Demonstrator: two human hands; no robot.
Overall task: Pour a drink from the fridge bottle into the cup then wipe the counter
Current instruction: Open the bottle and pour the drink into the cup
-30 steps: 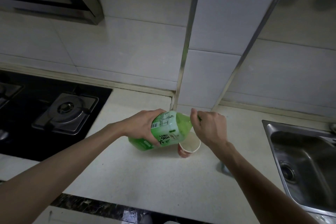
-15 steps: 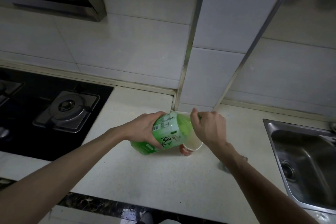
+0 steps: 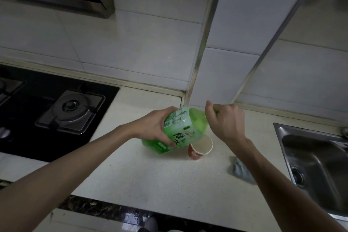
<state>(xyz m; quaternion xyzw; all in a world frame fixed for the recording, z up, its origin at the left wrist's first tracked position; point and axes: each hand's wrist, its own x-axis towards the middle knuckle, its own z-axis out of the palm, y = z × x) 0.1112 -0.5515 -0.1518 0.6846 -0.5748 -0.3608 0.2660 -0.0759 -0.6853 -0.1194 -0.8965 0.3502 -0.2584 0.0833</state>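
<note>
Left hand (image 3: 150, 128) grips the tilted green plastic bottle (image 3: 178, 132); right hand (image 3: 225, 120) pinches its neck; red paper cup (image 3: 200, 147) at five o'clock.

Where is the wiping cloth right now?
The grey-blue cloth lies on the counter, right of the red paper cup, beside the sink, partly hidden under the right forearm.

Left hand (image 3: 154, 125) clenched, right hand (image 3: 226, 120) pinching; forearms converging.

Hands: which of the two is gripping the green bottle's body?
The left hand, wrapped round the labelled body of the tilted green plastic bottle. The right hand is up at its neck instead.
</note>
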